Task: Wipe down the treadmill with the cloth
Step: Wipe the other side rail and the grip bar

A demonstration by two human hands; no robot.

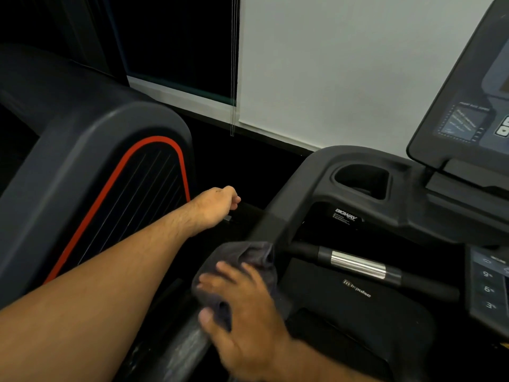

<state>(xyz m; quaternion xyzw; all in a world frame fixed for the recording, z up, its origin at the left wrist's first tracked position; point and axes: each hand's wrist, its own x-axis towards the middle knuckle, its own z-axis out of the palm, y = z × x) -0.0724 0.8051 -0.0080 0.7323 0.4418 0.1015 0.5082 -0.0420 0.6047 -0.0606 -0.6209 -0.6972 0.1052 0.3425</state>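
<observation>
**Item:** cloth (242,257), dark grey, bunched. It lies on the left handrail (187,351) of the treadmill (358,293), where the rail meets the console arm.

**Right grip** (242,310): grasping the cloth, with the fingers spread over its top and the thumb tucked against its near fold, pressing it to the rail.

**Left grip** (217,205): stretched out to the left, well apart from the cloth, fingers curled. Whether it is holding anything cannot be told against the dark.

**Progress (judged):** wiping is under way at the left rail. The rail nearer the camera shows pale streaks, so it probably still needs a pass. The cup holder (360,180), the chrome-banded handle (358,264), the keypad (487,288) and the console screen (468,106) show no sign either way and are taken as still to do.

**Surface:** matt black and charcoal plastic; the motor cover carries a printed logo.

**Room:** a neighbouring machine (110,188) with red trim stands just to the left. Behind it are a dark window (179,37) with hanging cords (233,64) and a pale blind or wall (330,64).
</observation>
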